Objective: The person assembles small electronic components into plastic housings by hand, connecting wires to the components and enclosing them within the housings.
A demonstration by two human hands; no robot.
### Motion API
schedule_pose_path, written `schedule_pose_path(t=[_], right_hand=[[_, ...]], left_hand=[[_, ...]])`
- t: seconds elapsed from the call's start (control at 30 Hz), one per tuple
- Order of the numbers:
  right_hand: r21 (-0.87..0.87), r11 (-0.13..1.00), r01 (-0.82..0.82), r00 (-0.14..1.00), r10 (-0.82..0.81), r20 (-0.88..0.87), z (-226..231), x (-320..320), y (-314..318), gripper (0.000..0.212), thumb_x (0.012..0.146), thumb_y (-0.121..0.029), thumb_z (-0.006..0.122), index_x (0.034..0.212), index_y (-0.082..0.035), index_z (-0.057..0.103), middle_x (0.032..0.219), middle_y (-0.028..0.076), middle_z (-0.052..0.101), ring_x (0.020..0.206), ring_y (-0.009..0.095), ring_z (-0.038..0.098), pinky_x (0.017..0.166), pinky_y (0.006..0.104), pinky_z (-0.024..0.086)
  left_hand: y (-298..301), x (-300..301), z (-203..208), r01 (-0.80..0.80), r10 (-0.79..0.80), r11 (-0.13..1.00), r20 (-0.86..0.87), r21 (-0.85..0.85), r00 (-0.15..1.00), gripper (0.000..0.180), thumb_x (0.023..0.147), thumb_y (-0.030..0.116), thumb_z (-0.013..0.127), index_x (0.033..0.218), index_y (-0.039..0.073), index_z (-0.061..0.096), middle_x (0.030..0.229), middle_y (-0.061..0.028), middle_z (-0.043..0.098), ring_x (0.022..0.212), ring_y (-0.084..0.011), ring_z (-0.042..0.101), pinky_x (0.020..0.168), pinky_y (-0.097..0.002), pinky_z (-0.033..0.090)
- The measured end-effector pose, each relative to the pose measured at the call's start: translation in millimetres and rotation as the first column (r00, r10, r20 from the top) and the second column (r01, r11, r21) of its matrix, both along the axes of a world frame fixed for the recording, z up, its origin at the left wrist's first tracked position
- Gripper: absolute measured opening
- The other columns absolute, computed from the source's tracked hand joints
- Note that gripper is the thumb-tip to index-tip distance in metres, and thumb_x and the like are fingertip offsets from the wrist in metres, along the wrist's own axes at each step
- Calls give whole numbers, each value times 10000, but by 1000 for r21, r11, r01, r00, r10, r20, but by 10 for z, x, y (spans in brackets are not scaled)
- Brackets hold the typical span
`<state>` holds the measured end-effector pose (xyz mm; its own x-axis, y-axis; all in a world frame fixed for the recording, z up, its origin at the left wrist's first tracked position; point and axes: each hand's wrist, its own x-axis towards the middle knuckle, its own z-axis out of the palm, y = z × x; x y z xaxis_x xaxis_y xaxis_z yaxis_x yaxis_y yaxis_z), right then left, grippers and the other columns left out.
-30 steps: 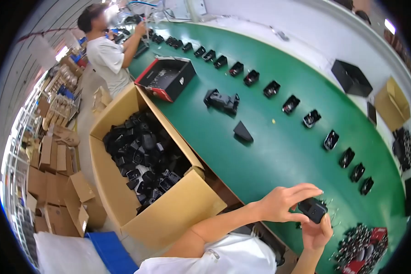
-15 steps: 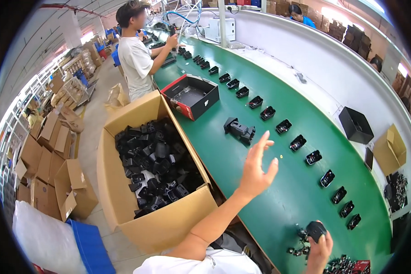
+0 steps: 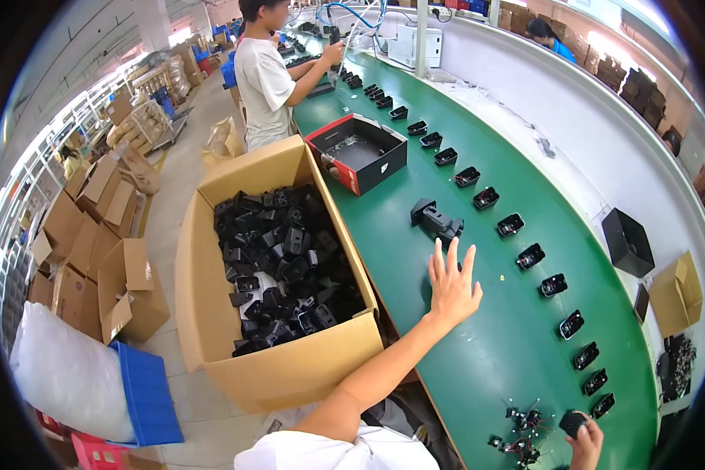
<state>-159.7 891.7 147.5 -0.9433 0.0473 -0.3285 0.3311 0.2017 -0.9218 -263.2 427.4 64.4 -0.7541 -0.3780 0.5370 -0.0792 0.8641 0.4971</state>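
Note:
My left hand (image 3: 453,294) is over the green table, palm down, fingers stretched and apart. Just beyond its fingertips lie black plastic housing pieces (image 3: 437,219). A dark patch shows beside its fingers; whether it is a part or a shadow I cannot tell. At the lower right, my right hand (image 3: 586,448) has its fingers closed on a small black plastic housing (image 3: 573,424). Small wired assemblies (image 3: 522,431) lie on the table left of that hand. A long row of open black housings (image 3: 530,257) runs along the table's far side.
A large cardboard box (image 3: 290,385) full of black plastic parts stands against the table's left edge. Behind it is an open black-and-red box (image 3: 384,167). A co-worker (image 3: 266,86) stands farther up the table. At the right are a black bin (image 3: 628,243) and a small carton (image 3: 676,296).
The view has shifted, so the table contents appear farther right. My left hand has turned palm down and come closer to the black pieces. My right hand still holds its housing, now lower in view.

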Motion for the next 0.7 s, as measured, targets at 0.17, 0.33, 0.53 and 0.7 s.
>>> schedule_pose_path(t=[0.17,0.33,0.53,0.7], right_hand=[[720,692,52,878,311,-363,115,-521,762,414,870,-211,672,1189,30,565,1052,113,593,1016,264,561,958,389,424],[851,461,253,889,236,-392,-138,-924,1693,203,794,-9,663,822,21,465,1157,228,517,1016,356,525,872,362,421],[955,-39,294,834,498,-236,-662,-685,3171,618,855,-223,673,1391,3,462,1440,273,427,1342,444,391,1106,494,345],[968,158,196,850,465,-248,-319,-1125,1660,337,805,-283,711,952,-4,590,1138,223,528,1098,427,493,944,499,437]], left_hand=[[-15,33,-113,17,-17,1000,89,5,996,771,768,217,697,1451,55,378,1512,-263,216,1398,-539,149,1105,-640,210],[7,94,-175,69,-73,997,132,29,989,731,771,213,691,1426,64,402,1482,-253,263,1354,-512,251,1094,-588,277],[28,-126,-125,204,-204,979,-99,-10,974,518,647,150,647,1141,19,563,1164,-226,532,1134,-414,468,988,-532,388],[-346,10,-54,242,-246,968,-46,-70,968,527,685,91,659,1184,-30,539,1199,-231,539,1148,-434,488,1011,-504,384]])
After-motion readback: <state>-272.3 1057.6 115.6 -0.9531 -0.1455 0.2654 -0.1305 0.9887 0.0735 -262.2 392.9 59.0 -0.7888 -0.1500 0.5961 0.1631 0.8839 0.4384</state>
